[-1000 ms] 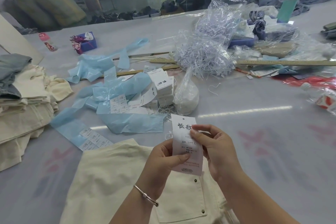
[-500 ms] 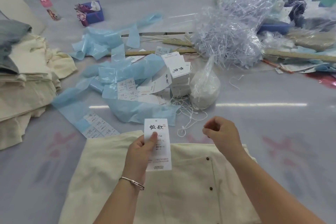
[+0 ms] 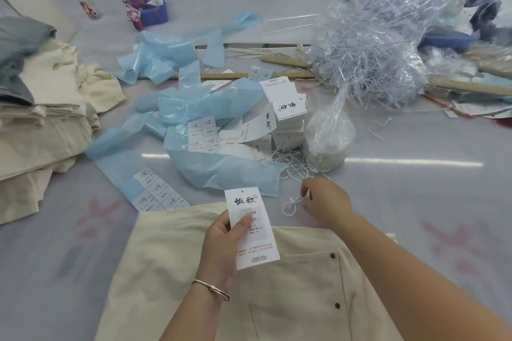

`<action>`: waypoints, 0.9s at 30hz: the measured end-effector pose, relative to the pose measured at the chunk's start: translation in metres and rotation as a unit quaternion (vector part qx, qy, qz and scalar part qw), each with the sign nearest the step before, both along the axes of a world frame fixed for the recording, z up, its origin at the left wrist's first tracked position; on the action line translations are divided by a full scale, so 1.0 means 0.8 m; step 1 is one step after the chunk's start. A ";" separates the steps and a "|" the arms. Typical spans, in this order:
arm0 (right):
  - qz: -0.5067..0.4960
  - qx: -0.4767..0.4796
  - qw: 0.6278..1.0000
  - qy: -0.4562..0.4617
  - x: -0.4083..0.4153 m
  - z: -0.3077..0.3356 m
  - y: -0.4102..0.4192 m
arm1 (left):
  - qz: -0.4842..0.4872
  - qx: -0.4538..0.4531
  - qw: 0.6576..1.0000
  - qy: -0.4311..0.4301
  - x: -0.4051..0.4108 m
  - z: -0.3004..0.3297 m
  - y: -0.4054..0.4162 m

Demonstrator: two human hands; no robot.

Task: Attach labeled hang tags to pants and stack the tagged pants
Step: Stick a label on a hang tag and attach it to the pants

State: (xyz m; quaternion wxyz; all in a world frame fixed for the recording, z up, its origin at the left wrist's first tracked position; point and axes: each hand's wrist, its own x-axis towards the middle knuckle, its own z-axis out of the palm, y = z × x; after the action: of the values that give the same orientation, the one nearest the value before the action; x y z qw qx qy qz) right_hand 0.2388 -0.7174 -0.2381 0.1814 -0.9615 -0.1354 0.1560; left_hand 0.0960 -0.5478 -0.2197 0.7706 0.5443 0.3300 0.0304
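Cream pants (image 3: 177, 271) lie flat on the table in front of me. My left hand (image 3: 221, 241) holds a white hang tag (image 3: 255, 241) with black characters upright over the pants, thumb on its face. My right hand (image 3: 324, 202) reaches past the pants' top edge and pinches a white looped string (image 3: 291, 205) lying on the table. A stack of blank hang tags (image 3: 288, 116) stands further back, with loose strings (image 3: 291, 163) beside it.
Blue sticker backing strips (image 3: 221, 171) with labels sprawl across the middle. A pile of folded cream and grey pants (image 3: 41, 119) sits at the left. A bag of strings (image 3: 329, 135) and a heap of clear plastic (image 3: 374, 44) lie right, with wooden rulers (image 3: 285, 62) behind.
My right hand let go of the tag and moved forward and right to the string on the table. My left hand keeps the tag, now lower and left over the pants.
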 end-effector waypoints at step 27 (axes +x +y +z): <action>-0.044 0.468 0.882 0.015 -0.113 0.146 -0.084 | -0.124 0.239 0.953 -0.138 -0.029 0.074 -0.066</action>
State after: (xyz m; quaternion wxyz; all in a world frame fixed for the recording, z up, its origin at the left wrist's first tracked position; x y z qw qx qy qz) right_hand 0.1485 -0.7843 -0.1212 0.6190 -0.7673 -0.1472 0.0806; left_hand 0.0730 -0.6004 -0.1603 0.6540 0.7395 0.1335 0.0872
